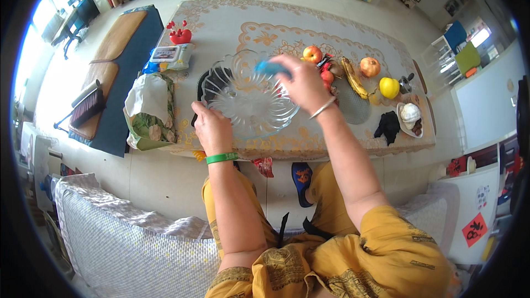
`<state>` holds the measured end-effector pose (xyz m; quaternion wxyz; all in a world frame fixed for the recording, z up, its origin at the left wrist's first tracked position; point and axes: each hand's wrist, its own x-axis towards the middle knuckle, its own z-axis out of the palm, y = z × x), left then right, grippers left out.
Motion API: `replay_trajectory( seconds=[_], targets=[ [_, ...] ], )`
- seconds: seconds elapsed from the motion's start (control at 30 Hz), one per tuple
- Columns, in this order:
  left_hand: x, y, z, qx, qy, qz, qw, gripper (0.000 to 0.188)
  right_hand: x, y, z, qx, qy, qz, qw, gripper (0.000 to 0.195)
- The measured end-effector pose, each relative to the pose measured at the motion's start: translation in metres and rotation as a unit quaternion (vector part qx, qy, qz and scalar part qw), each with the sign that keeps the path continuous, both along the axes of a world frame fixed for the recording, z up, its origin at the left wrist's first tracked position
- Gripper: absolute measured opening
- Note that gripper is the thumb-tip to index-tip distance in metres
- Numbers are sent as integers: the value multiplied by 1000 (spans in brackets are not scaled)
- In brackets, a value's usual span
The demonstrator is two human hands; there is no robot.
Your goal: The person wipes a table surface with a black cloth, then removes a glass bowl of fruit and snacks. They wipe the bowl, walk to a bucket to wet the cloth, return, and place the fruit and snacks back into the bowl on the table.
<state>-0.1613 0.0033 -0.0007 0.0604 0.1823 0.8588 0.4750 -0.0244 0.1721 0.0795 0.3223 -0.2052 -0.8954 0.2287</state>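
Note:
A large clear glass fruit bowl (pixel 252 105) with a scalloped, ribbed rim is held above the table by my left hand (pixel 211 128), which grips its near-left edge. In my right hand (pixel 304 85) is a blue cloth (pixel 269 67), blurred, at the far-right side of the bowl. Partly hidden behind the glass lies a dark object (pixel 215 80). To the right of my right hand are an apple (pixel 312 54), smaller red fruits (pixel 327 76), a banana (pixel 355 78), a pomegranate (pixel 369 67) and a yellow fruit (pixel 389 87).
The table (pixel 215 20) has a patterned cover. A bag of leafy vegetables (pixel 151 120), a wet-wipes pack (pixel 172 56) and a red heart-shaped holder (pixel 180 36) stand left. At right are a black cloth (pixel 388 127), a white dish (pixel 416 130) and a round glass plate (pixel 352 103).

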Motion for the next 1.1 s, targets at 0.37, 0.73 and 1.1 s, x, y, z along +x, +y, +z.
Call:
replay_trajectory(
  seconds=[0.37, 0.73, 1.1],
  targets=[
    [11, 3, 24, 39, -13, -5, 999, 15, -10, -39, -39, 0, -108, 22, 994, 39],
    [8, 8, 12, 18, -8, 12, 1000, 22, 81, 7, -68, 109, -252, -126, 953, 49],
    [5, 8, 7, 16, -24, 12, 1000, 28, 69, 31, -57, 97, -29, -191, 976, 34]
  ],
)
